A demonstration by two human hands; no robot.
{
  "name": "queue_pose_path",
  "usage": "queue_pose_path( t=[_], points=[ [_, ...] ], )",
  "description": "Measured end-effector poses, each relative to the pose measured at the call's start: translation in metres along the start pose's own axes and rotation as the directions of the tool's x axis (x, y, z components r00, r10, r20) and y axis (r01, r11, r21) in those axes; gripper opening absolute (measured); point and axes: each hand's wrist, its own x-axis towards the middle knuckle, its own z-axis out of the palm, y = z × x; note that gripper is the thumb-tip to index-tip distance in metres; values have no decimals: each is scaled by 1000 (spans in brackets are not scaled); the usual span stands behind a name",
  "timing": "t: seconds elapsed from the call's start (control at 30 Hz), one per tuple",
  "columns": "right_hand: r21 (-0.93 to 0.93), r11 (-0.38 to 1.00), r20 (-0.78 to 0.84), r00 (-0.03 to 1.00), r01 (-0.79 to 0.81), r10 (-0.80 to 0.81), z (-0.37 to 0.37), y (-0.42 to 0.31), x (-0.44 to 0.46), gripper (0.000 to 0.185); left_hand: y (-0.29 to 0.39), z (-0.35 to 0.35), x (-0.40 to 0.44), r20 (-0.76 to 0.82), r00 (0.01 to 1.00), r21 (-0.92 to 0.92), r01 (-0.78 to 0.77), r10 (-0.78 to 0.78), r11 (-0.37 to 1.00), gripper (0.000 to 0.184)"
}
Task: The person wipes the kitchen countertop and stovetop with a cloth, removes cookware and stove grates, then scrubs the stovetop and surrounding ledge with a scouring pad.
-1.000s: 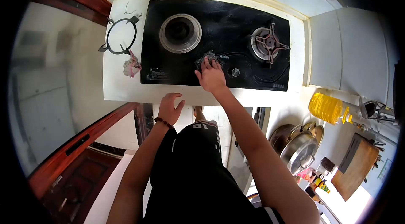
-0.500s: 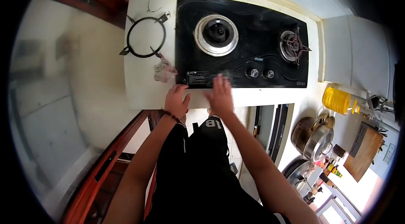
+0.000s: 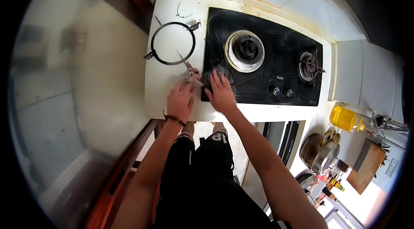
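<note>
My right hand (image 3: 222,93) lies over the front left of the black glass gas stove (image 3: 263,26), its fingers stretched forward. Beneath those fingertips is a grey, fuzzy scouring pad (image 3: 212,72), partly covered and blurred. Just left of the stove, my left hand (image 3: 180,103) rests on the white countertop (image 3: 160,95) with its fingers apart. A crumpled pinkish-grey rag (image 3: 193,75) lies at its fingertips; whether they touch it I cannot tell. Streaky smears mark the glass around the uncovered left burner (image 3: 245,51).
A black ring-shaped pan support (image 3: 152,42) lies on the counter at the left. The right burner (image 3: 308,68) keeps its support. Two control knobs (image 3: 282,92) sit at the front. Farther right stand a yellow oil bottle (image 3: 343,116), pots (image 3: 319,153) and a cutting board (image 3: 366,170).
My right hand has slid left across the stove with the grey pad, toward its left edge. My left hand has come off the stove's front edge onto the counter by the rag. The view has shifted.
</note>
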Motion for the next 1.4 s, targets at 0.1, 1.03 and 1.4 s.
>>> queue_pose_path(
  t=[0.1, 1.03, 1.4],
  points=[
    [23, 998, 65, 996, -65, 63, -9, -3, -46, 64, -10, -1, -3, 0, 1000, -7, 1, -1, 1000, 58],
    [-83, 979, 86, 977, -186, 193, -25, -6, 37, 56, -46, -2, -19, -261, 965, -307, -61, -23, 950, 27],
    [-56, 989, -70, 989, -134, 130, -30, 36, 145, 45, -21, -8, -30, 76, 918, -990, 117, -390, 83, 21]
  ],
)
